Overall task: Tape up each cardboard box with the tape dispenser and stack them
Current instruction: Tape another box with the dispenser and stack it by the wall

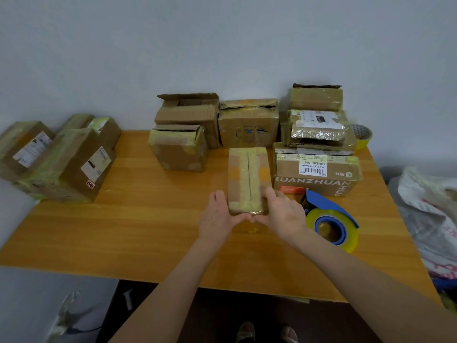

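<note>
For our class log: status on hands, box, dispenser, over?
Left hand and right hand hold small brown cardboard box at near end. Blue plastic tape dispenser idle beside right hand. Nothing blocking.

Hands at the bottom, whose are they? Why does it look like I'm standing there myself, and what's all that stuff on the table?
There is no machine here, just a person. A camera sits on their head and looks forward and down, so you see what they see, with their own arms reaching out in front. The left hand and right hand hold a small box by its near end. It rests on the wooden table, and a slit runs down the middle of its top. Right beside the right hand lies a blue dispenser with a roll of tape in it. More boxes stand at the back by the wall, some with their flaps open. A pile of them sits at the left. A yellow tape roll peeks out at the far right.
</note>
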`<state>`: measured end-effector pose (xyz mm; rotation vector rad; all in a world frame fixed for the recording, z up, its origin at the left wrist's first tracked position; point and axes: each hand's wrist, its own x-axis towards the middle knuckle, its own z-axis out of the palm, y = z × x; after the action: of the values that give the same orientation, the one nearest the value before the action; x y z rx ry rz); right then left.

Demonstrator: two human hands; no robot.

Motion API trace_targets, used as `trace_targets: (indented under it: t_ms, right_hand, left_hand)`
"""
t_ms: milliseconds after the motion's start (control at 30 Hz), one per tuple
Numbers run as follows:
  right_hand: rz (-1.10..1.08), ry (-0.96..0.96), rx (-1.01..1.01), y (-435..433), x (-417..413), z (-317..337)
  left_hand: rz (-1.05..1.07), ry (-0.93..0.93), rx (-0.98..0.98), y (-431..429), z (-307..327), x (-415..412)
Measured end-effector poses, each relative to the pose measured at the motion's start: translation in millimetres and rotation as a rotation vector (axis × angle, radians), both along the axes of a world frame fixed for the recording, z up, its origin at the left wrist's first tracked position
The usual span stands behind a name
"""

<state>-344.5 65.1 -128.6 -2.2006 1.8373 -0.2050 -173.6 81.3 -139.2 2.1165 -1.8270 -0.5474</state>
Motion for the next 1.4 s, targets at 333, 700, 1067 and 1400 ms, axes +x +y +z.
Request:
trace_targets:
  t_ms: [333, 700, 1067, 1400]
  right_hand:
    - [0.060, -0.147, -0.012, -2.0, -6.2, -7.8]
    - [0.044, -0.218, 0.028, -3.6, -14.8, -13.3]
    - [-0.199, -0.579, 0.270, -4.8, -14.0, -5.6]
    - [-0.461, -0.893, 0.455, -9.7, 22.1, 2.9]
  left_hand:
    - [-0.031, 0.183, 0.049, 0.2, -7.4, 11.8]
    - [-0.098, 0.113, 0.032, 1.8, -11.8, 14.8]
    - [0.069, 0.550, 0.089, 7.2, -9.7, 21.5]
    - [0.348, 0.834, 0.373, -26.8, 11.1, 18.3]
